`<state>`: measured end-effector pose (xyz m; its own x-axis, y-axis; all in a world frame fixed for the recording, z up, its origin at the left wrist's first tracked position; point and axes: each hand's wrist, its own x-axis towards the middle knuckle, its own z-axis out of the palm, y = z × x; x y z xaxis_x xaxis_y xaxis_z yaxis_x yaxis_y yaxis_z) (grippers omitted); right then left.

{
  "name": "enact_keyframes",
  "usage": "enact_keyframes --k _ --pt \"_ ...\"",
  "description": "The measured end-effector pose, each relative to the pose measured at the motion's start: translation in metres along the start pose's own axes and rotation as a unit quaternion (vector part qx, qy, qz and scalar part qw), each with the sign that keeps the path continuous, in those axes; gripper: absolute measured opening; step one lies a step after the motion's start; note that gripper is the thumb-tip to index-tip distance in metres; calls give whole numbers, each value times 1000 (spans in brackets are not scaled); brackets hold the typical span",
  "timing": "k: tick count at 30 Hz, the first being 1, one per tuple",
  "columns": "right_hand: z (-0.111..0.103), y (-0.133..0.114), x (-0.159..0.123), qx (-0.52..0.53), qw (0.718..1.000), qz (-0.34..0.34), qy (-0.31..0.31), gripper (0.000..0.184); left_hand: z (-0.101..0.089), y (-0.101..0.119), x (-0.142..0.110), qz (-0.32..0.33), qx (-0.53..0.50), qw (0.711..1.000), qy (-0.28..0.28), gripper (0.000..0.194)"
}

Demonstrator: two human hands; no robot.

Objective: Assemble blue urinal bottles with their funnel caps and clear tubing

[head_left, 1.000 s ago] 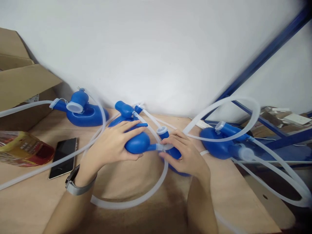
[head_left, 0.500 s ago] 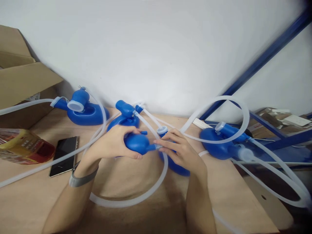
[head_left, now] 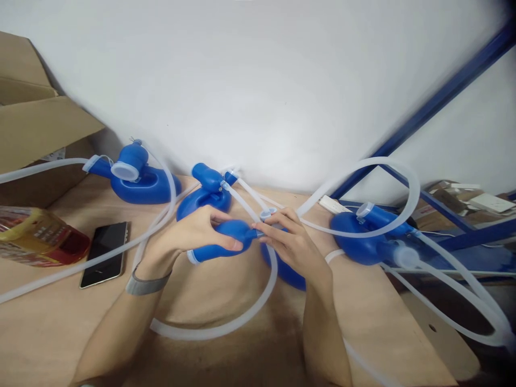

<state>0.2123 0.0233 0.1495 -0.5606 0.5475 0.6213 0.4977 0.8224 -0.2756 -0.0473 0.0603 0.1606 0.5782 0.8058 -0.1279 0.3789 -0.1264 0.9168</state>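
My left hand (head_left: pixel 201 234) is wrapped around a blue plastic urinal funnel (head_left: pixel 231 239), held above the table. Its wide end, with a pale rim, points left, and its narrow spout points right. The fingertips of my right hand (head_left: pixel 296 242) are pinched around the spout's tip, where a small pale end shows; whether that is tubing I cannot tell. Behind and below my right hand lies a blue urinal bottle (head_left: pixel 292 275), partly covered by it. A translucent tube (head_left: pixel 242 322) curves over the table beneath both hands.
More blue urinal bottles with funnels and tubes lie at the left (head_left: pixel 141 188), back middle (head_left: pixel 205 201) and right (head_left: pixel 355 236). A phone (head_left: pixel 105 252), a drink bottle (head_left: pixel 44 236) and an open cardboard box (head_left: pixel 40 123) are at left. A blue metal frame (head_left: pixel 435 115) stands at right.
My left hand has turned the funnel, so its pale-rimmed wide end now shows at the left. My right hand has shifted slightly left and up, still at the spout.
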Motion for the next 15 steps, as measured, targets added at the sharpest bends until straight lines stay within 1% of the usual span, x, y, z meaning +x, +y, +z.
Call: enact_keyframes --k 2,3,5,7,8,9,10,12,13,15 --pt "4 1 1 4 1000 4 -4 33 2 2 -1 -10 27 1000 4 43" --pt "6 1 2 4 1000 8 -11 31 3 3 -2 -13 54 998 16 46" --pt "11 1 4 -2 999 15 -31 27 1 3 -10 2 123 990 71 56" --pt "12 1 6 -8 999 16 -46 23 -5 0 -23 55 182 973 133 70" --pt "10 0 7 -10 999 17 -45 21 -10 -2 -31 97 200 964 145 77" --pt "8 0 7 -13 999 22 -34 20 -16 -3 -40 148 208 956 145 84" --pt "4 -1 7 -15 999 33 -12 19 -21 -4 -48 198 209 948 134 90" --pt "-4 -4 4 -19 997 65 46 16 -29 -4 -60 270 206 933 120 92" --pt "-7 -6 3 -18 994 82 72 14 -31 -4 -62 289 203 926 129 87" --pt "-9 -13 1 -12 989 107 99 13 -29 -2 -58 298 205 914 184 74"
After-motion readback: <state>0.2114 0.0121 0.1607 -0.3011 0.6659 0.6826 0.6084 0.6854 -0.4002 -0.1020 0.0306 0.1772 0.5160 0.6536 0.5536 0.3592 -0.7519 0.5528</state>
